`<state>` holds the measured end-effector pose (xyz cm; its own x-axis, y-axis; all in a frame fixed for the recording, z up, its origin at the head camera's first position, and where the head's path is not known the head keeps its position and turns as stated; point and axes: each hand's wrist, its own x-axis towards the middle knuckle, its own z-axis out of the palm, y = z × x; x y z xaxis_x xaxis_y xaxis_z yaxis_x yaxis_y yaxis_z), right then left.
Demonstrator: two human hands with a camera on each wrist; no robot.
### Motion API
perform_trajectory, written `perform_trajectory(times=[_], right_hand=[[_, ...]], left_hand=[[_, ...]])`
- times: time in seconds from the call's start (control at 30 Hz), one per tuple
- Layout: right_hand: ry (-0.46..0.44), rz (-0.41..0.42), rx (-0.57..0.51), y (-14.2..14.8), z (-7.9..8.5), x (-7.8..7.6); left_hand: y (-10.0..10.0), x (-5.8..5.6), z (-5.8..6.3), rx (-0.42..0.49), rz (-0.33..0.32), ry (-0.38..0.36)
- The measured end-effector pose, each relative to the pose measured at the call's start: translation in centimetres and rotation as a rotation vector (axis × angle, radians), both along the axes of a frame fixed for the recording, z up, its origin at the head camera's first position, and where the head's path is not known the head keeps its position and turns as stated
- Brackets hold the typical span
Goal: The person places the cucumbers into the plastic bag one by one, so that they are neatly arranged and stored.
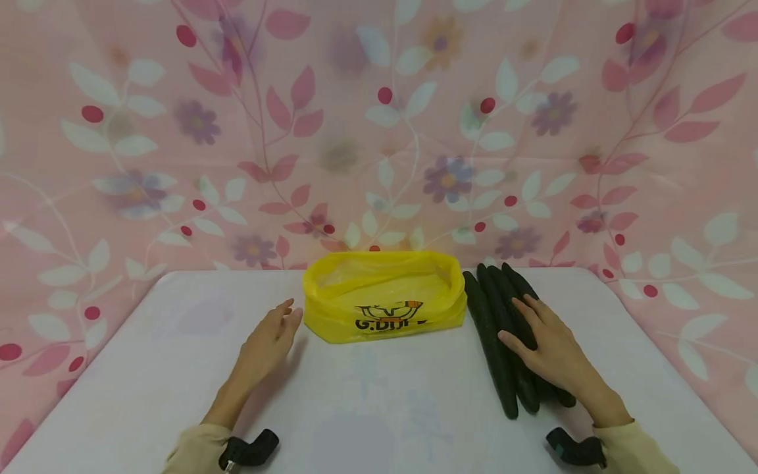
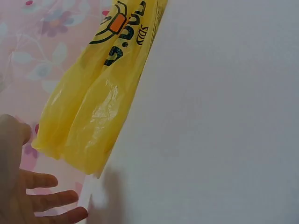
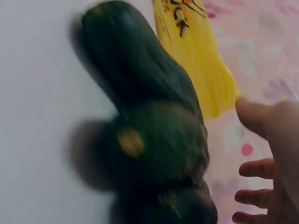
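A yellow plastic bag with dark printing stands at the table's back middle, its wide mouth gaping upward. Just off the bag's left end is my left hand, fingers extended and holding nothing; the left wrist view shows its spread fingers near the bag's end. Several long dark green cucumbers lie side by side to the right of the bag. Over them hovers or rests my right hand, fingers spread; contact cannot be told. Seen from the right wrist, the cucumber ends loom close and blurred, beside the thumb.
A white-covered table carries everything. Behind it hangs a pink floral cloth, close to the back edge and the bag. Each wrist wears a black camera mount, one at the left sleeve, another at the right sleeve.
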<state>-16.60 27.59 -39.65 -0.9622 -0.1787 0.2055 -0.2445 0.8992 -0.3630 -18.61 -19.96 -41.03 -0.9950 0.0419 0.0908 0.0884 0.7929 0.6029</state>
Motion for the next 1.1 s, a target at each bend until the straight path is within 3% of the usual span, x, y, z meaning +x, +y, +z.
perform_trajectory(times=[0.2,0.33,0.63,0.87,1.1], right_hand=[[0.036,-0.075,-0.121,2.5,-0.1,-0.7],[0.064,-0.113,-0.160,4.0,-0.9,-1.2],[-0.080,-0.168,-0.173,5.1,-2.2,-1.6],[-0.130,-0.209,-0.150,5.1,-2.2,-1.8],[-0.162,-0.235,-0.111,5.1,-2.0,-1.8]], left_hand=[[1.0,-2.3,-1.3,0.333,0.130,0.053],[2.1,-3.8,-1.8,0.439,0.228,0.094],[3.5,-5.9,-2.4,0.483,0.316,0.194],[4.2,-6.4,-2.6,0.505,0.341,0.265],[4.6,-6.5,-2.6,0.529,0.359,0.272]])
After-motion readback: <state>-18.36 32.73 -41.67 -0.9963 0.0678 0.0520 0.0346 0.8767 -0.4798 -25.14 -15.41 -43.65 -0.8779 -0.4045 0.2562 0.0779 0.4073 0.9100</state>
